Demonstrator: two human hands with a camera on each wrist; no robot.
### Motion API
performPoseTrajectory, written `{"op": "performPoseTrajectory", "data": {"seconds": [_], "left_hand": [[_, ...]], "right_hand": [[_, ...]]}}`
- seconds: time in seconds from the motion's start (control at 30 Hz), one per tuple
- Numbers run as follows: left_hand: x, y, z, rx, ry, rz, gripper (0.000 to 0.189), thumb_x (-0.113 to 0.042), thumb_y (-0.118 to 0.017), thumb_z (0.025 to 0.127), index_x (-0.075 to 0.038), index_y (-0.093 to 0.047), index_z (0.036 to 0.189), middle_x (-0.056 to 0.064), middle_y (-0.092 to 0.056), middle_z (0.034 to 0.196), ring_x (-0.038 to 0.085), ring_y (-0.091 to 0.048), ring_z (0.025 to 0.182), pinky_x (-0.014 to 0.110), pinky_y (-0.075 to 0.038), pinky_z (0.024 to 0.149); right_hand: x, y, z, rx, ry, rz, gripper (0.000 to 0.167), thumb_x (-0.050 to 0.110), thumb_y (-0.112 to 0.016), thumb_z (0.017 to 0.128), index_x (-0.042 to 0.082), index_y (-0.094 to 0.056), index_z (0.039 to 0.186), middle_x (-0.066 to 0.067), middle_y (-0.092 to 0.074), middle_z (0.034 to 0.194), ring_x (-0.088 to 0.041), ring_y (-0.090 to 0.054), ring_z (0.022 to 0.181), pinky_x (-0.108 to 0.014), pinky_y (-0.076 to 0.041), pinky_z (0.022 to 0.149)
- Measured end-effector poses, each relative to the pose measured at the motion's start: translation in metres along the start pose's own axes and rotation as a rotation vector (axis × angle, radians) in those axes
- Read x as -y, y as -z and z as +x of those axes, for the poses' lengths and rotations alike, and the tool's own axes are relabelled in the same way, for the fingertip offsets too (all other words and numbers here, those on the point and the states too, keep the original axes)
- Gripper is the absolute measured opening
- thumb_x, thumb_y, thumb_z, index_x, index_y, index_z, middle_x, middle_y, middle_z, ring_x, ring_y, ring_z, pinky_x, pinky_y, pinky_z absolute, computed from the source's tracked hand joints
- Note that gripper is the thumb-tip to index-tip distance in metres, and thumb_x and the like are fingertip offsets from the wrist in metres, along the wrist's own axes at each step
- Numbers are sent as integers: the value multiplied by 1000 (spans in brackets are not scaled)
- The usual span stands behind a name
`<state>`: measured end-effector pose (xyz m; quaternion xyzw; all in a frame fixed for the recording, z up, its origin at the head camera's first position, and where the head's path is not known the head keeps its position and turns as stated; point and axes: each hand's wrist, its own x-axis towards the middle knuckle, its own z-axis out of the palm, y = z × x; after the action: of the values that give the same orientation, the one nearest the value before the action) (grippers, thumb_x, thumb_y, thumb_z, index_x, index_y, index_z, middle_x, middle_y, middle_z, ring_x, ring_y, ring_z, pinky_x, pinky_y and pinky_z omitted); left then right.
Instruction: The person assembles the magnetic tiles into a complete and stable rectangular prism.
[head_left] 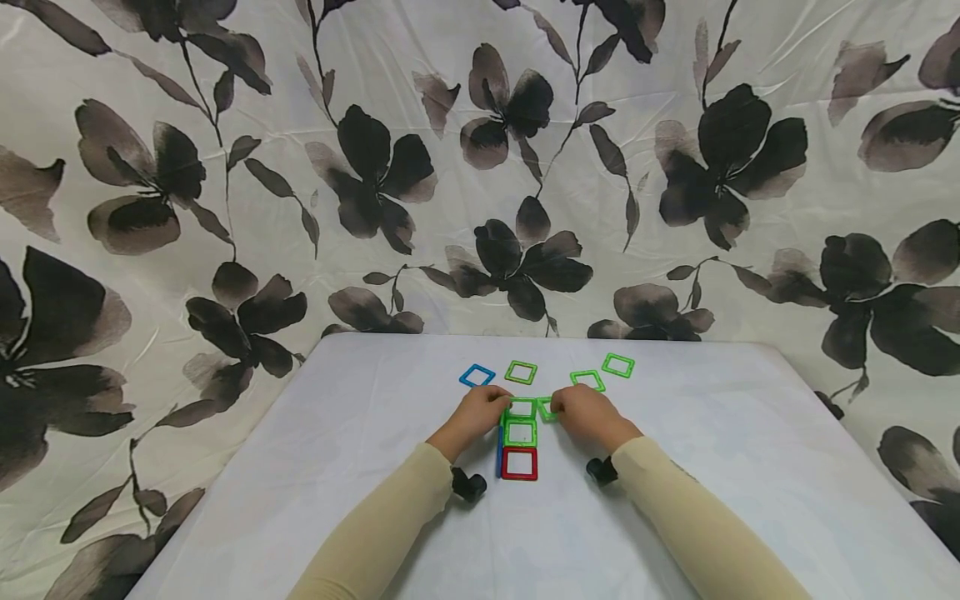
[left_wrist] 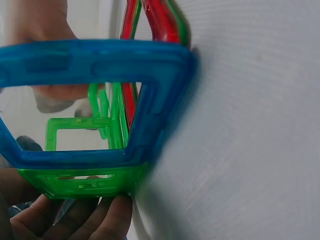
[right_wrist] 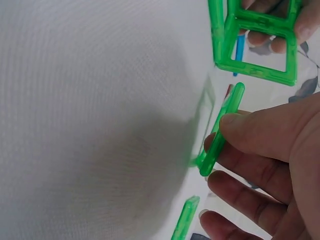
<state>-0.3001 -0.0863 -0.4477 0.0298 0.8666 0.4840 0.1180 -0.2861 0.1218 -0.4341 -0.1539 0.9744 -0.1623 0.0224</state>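
Note:
In the head view, a row of square magnetic tile frames lies on the table: a red tile (head_left: 520,477) nearest, then a green tile (head_left: 521,445) and another beyond it. A blue tile (left_wrist: 95,60) stands upright along the row's left side. My left hand (head_left: 478,414) is at the far left corner; the left wrist view has its fingers and thumb gripping an upright green tile (left_wrist: 82,189) joined to the blue one. My right hand (head_left: 591,414) pinches a separate green tile (right_wrist: 219,135) between thumb and fingers, tilted, just right of the row's far end.
Beyond the hands lie a loose blue tile (head_left: 487,381) and several green ones, including a green tile (head_left: 517,381) at the middle and a green tile (head_left: 615,373) farther right. The white table (head_left: 360,417) ends at a flower-patterned cloth (head_left: 450,192).

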Motion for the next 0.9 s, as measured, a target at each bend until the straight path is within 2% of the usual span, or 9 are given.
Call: {"op": "performPoseTrajectory", "data": {"seconds": [0.23, 0.47, 0.67, 0.9], "left_hand": [[0, 0, -1, -4, 7, -8, 29, -32, -51, 99, -15, -66, 118, 2, -65, 116, 17, -58, 98, 39, -49, 91], [-2, 1, -3, -11, 6, -18, 29, -30, -51, 99, -14, -67, 117, 3, -65, 116, 17, -58, 98, 37, -50, 88], [-1, 1, -2, -9, 15, -24, 28, -32, -51, 98, -16, -67, 116, 1, -65, 115, 17, -57, 98, 35, -49, 88], [-1, 2, -2, -6, 14, -32, 28, -32, -51, 99, -16, -67, 116, 1, -65, 115, 17, -57, 98, 35, -49, 87]], "right_hand": [[1, 4, -3, -12, 25, 25, 14, 12, -63, 91, 11, -73, 101, -3, -72, 103, -19, -65, 98, -41, -52, 90], [2, 9, -5, -26, 69, 37, 16, 12, -65, 91, 9, -74, 104, -4, -73, 104, -21, -66, 102, -40, -52, 92], [0, 13, -6, -35, 101, 86, 15, 11, -66, 90, 7, -75, 101, -4, -74, 101, -21, -67, 99, -40, -53, 89], [0, 14, -5, -29, 23, 230, 15, 16, -67, 89, 10, -77, 100, -1, -74, 99, -17, -66, 96, -35, -55, 81]]}}
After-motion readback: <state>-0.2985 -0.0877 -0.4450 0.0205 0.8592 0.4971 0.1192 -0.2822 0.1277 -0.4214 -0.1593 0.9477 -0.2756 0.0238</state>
